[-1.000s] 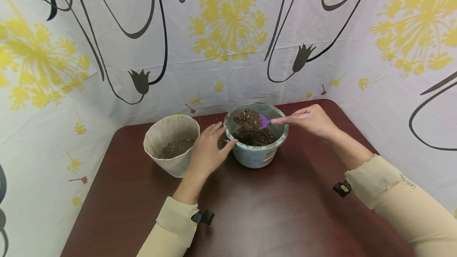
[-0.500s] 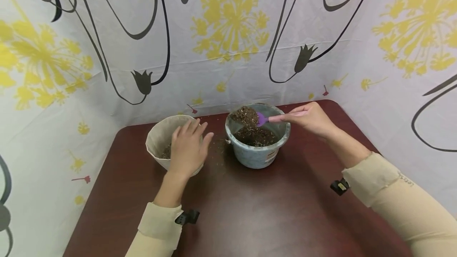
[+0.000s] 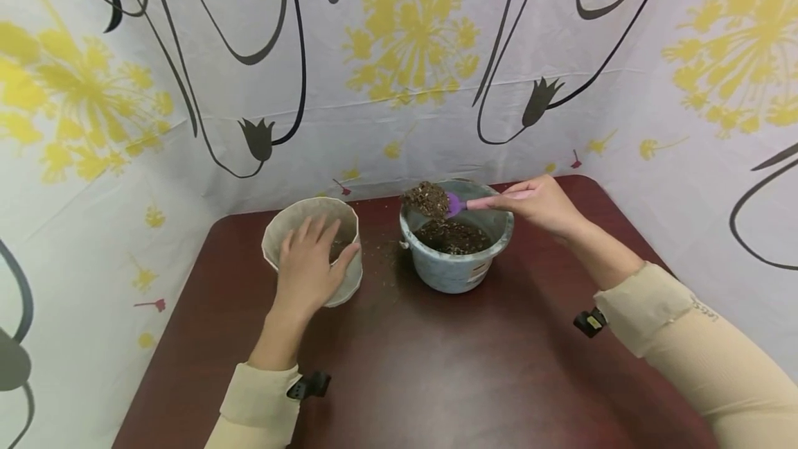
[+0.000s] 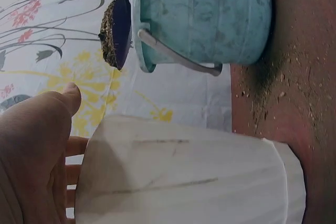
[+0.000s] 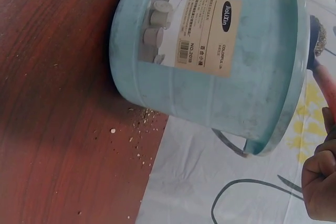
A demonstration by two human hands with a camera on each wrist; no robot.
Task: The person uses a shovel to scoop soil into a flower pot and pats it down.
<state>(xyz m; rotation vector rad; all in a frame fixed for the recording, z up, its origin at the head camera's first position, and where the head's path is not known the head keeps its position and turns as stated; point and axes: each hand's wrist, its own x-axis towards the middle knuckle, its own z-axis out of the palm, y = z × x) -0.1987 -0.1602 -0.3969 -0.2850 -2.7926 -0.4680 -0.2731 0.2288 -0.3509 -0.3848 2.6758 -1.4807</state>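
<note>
My right hand grips the pink handle of a small garden trowel. Its purple blade carries a heaped mound of soil above the left part of a blue-grey bucket's rim. Dark soil lies inside that bucket, and a label shows on its side in the right wrist view. My left hand is over the near rim of a whitish ribbed pot, fingers spread across its mouth and thumb apart. In the left wrist view, the pot hides parts of those fingers. Soil inside the pot is mostly covered by the hand.
A dark red-brown table bears both containers near its back edge. Loose soil crumbs are scattered between them. A printed fabric sheet hangs behind and along both sides. The bucket has a thin handle hanging down.
My left hand has left the bucket's rim and moved left to the pot's mouth. The loaded trowel has risen slightly and shifted toward the bucket's left rim.
</note>
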